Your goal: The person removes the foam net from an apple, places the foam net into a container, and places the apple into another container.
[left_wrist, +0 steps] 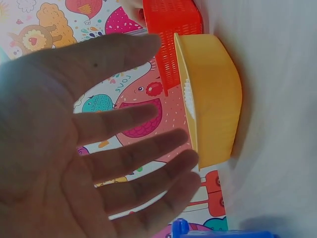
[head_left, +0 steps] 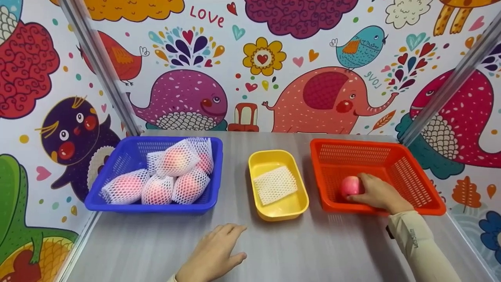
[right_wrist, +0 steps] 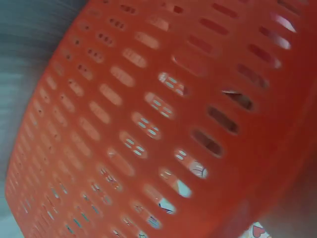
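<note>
Inside the red basket [head_left: 325, 199], my right hand [head_left: 379, 192] grips a pink apple [head_left: 351, 186] between thumb and fingers. The red basket's slotted wall [right_wrist: 124, 109] fills the right wrist view and mostly hides that hand. My left hand [head_left: 213, 252] hovers over the table in front of the yellow tray [head_left: 282, 213], fingers spread and holding nothing. In the left wrist view the left hand [left_wrist: 99, 134] shows its palm, with the yellow tray [left_wrist: 215, 99] beyond the fingertips. A white foam net [head_left: 275, 185] lies flat in the tray.
At the left stands a blue basket [head_left: 156, 207] with several fruits [head_left: 176, 158] in white foam nets. Decorated panels with metal corner posts enclose the grey table [head_left: 274, 250] at the back and sides.
</note>
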### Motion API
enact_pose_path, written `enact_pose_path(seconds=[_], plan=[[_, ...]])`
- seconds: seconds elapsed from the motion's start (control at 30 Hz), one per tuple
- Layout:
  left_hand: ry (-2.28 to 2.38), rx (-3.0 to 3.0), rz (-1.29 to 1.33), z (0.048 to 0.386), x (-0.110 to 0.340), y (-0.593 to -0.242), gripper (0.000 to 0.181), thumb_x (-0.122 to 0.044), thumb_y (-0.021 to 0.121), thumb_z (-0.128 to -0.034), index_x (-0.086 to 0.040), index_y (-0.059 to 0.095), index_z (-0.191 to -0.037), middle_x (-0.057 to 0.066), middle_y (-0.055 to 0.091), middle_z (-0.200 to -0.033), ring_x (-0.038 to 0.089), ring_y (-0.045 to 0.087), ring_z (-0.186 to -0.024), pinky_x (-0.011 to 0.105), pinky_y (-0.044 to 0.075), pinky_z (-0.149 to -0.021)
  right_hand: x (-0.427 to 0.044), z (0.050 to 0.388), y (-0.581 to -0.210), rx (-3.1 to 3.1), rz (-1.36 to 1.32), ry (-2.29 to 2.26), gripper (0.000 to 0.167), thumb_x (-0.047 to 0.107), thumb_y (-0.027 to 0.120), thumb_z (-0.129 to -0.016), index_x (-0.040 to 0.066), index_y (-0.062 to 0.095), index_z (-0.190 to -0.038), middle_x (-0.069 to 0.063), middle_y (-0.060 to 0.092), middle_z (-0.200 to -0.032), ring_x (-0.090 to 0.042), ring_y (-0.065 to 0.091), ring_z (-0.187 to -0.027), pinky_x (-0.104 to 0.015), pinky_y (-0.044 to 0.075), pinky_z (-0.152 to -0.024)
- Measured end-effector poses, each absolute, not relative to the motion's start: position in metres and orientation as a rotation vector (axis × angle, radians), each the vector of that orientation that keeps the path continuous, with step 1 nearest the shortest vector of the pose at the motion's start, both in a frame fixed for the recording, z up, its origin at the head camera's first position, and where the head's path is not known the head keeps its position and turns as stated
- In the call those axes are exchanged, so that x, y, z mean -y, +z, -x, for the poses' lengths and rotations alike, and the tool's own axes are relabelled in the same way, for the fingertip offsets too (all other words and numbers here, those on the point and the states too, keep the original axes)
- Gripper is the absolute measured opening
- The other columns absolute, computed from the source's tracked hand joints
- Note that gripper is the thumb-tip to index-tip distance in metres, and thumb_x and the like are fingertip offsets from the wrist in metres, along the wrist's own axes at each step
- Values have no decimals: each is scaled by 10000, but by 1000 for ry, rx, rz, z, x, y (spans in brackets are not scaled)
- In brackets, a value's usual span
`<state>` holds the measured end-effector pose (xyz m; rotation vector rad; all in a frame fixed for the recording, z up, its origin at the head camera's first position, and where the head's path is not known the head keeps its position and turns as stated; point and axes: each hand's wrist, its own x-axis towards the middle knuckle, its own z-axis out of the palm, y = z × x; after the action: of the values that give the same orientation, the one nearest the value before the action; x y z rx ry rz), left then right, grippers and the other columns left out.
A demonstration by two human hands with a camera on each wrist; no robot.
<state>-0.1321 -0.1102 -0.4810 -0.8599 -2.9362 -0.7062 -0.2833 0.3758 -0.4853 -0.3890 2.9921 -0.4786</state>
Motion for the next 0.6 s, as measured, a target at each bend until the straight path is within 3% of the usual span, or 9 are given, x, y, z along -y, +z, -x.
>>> enact_pose_path(seconds=[0.33, 0.6], plan=[[-701, 2991, 849, 132, 110, -481, 545, -341, 784, -858, -115, 618, -1326, 31, 640, -1229, 263, 615, -1096, 487, 536, -853, -373, 289, -483, -2936, 366, -409, 707, 525, 767, -822, 2, 549, -1243, -119, 612, -1046, -289, 572, -911, -503, 540, -778], [-704, 3035, 827, 129, 111, -481, 548, -352, 779, -863, -106, 614, -1324, 39, 636, -1232, 274, 605, -1115, 505, 526, -869, -359, 268, -462, -3071, 442, -301, 602, 369, 751, -882, -33, 561, -1287, -246, 611, -1160, -422, 596, -1003, -632, 490, -873]])
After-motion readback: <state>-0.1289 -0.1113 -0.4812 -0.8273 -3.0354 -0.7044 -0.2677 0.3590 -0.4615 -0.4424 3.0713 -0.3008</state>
